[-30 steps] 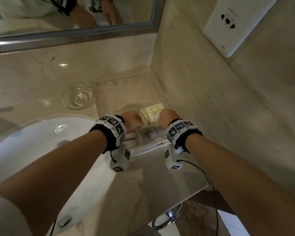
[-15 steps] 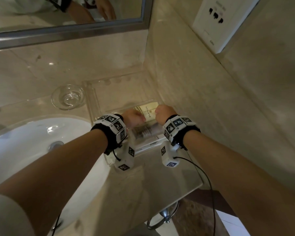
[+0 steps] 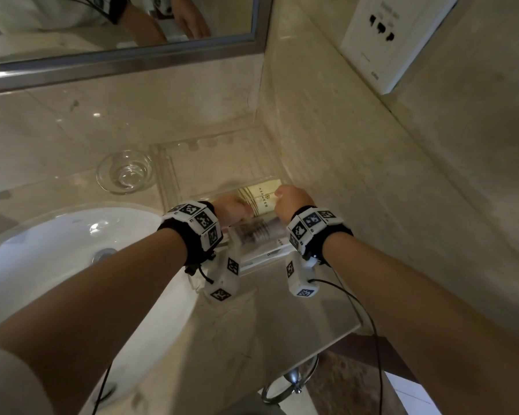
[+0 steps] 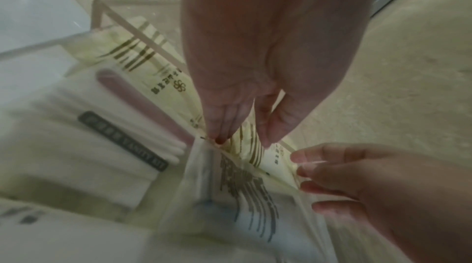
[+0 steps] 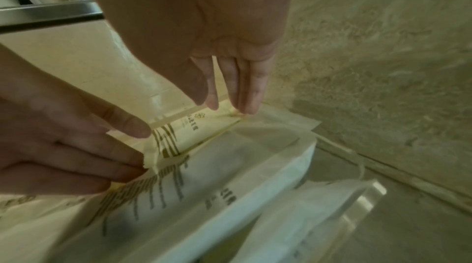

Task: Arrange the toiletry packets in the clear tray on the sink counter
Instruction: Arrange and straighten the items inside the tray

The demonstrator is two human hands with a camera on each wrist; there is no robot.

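Observation:
A cream packet with gold stripes lies across the near half of the clear tray in the counter's corner. My left hand pinches its left end between thumb and fingers. My right hand has straight fingertips pressed on its right end, close to the side wall. Just in front of it a white packet with grey stripes leans in the tray. A vanity kit packet with swabs and a pink file lies to the left of that one.
A small glass dish stands left of the tray. The white sink basin fills the left. The marble side wall runs right beside the tray. The counter ends at a front edge above a towel ring.
The head view has shifted slightly. Both hands stay at the two ends of the cream packet over the tray, with no visible change in hold.

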